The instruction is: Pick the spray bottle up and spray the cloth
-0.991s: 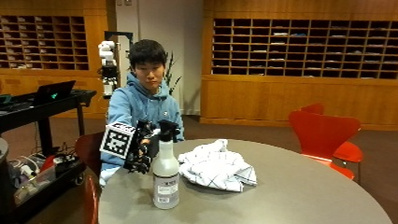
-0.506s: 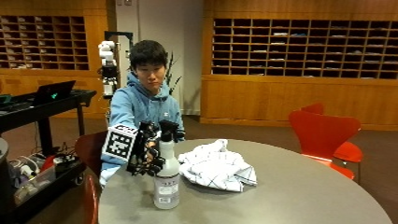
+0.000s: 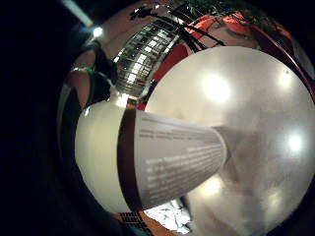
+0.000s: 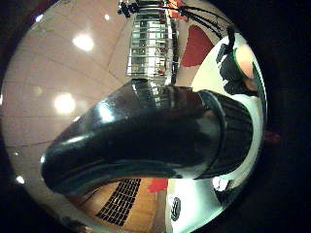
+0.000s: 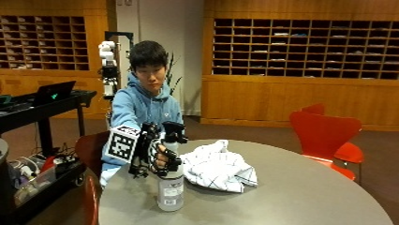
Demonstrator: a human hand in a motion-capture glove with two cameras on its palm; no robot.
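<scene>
One step looks nearly done: the gloved right hand (image 5: 159, 157), the grip, is curled round the neck of the spray bottle (image 5: 170, 187), which stands upright on the surface (image 5: 299, 197), apparently not yet lifted. The cloth (image 5: 218, 166) lies crumpled just beside it. Lifting, aiming and spraying remain.

The counter (image 5: 299, 197) is round, with a smooth grey top. On it the spray bottle (image 5: 170, 190) stands upright near the edge closest to the person. Just beside the bottle lies the white cloth (image 5: 218, 166), crumpled in a heap, with thin dark lines on it.
</scene>
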